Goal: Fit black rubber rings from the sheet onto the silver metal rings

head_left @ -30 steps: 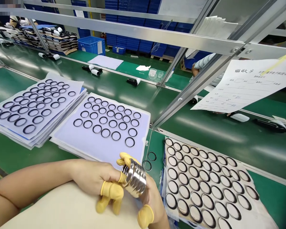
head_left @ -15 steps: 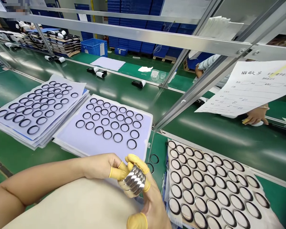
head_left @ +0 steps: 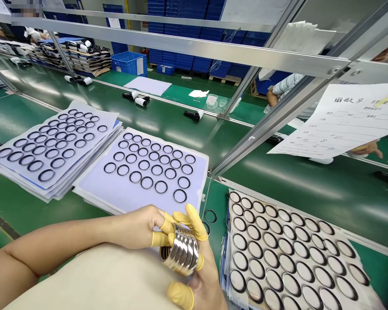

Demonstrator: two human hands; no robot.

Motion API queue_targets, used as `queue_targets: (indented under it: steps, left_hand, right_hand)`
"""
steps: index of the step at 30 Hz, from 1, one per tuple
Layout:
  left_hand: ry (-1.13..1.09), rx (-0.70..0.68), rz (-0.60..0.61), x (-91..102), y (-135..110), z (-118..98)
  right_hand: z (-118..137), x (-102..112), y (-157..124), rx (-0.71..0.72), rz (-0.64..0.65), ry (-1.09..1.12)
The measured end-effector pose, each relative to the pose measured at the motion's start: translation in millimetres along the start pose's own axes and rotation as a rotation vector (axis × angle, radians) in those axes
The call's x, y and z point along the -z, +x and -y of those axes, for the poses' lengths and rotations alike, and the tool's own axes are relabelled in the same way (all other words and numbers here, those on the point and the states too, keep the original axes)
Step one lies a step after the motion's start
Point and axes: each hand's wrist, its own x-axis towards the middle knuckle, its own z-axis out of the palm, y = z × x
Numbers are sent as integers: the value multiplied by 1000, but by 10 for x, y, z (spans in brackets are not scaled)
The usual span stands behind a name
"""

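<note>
A stack of shiny metal rings (head_left: 181,253) rests in my right hand (head_left: 203,275), whose yellow-capped fingers curl around it from below and behind. My left hand (head_left: 142,228) reaches across from the left and pinches the near end of the stack with its capped fingertips. Both hands hover low in front of a white sheet carrying rows of thin black rings (head_left: 148,165). To the right lies a tray of round metal-rimmed discs (head_left: 287,254).
A second pile of ring sheets (head_left: 51,142) lies at the left on the green conveyor belt (head_left: 294,181). Two loose black rings (head_left: 210,216) lie between sheet and tray. An aluminium frame (head_left: 245,129) crosses overhead. Another person's hand (head_left: 368,148) works beyond a hanging paper form (head_left: 345,122).
My left fingers have shifted along the ring stack and my right hand has turned it slightly upright. The other person's hand across the belt has moved right.
</note>
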Motion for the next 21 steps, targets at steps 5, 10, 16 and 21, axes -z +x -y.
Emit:
queue_targets:
  steps: [5,10,16,21]
  left_hand:
    - [102,-105,1,2,1,-45]
    - [102,-97,-2,34,6,-52]
    - [-132,55,-19,32,47,56]
    - [-402,292,-46,-25,61,147]
  right_hand:
    - [12,-6,-16,-5,-19,47]
    - [43,15,6,-115,-52,157]
    - [78,-9,50,-203,-224,307]
    - [54,-61,79,-402,-331,587]
